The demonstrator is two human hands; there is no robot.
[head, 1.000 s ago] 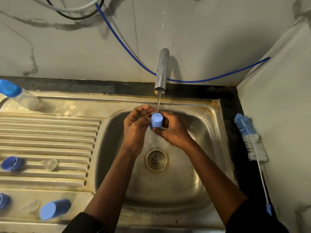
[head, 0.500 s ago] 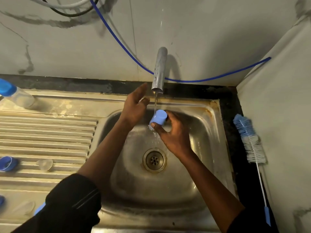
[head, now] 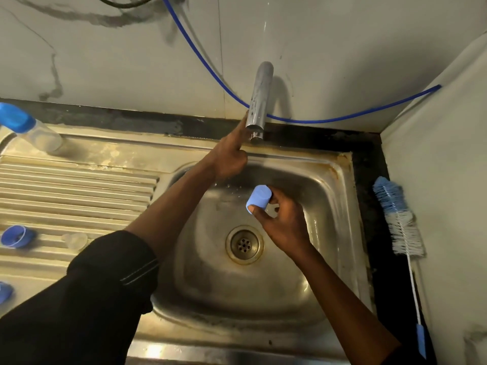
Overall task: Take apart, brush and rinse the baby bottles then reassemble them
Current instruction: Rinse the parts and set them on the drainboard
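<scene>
- Drainboard, left: bottle [head: 39, 133] at the far end. Blue ring [head: 15, 237] and clear teat [head: 75, 239] lie nearer, apart from both hands.
- Left hand [head: 232, 156]: one finger straight against the tap [head: 259, 101]. Whether it grips anything, cannot tell.
- Blue cap [head: 258, 200]: over the sink [head: 329, 180], just nearer than the spout, closed end tilted far-left.
- Right hand [head: 284, 225]: fingertips pinch the cap. It likely carries the cap left next.

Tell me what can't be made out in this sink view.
1. Head view: fingertips of the left hand, hidden behind the faucet; its grip is unclear.
2. Head view: inside of the blue cap, covered by the right hand.
3. Head view: blue part on the drainboard, cut off by the left edge.
</scene>
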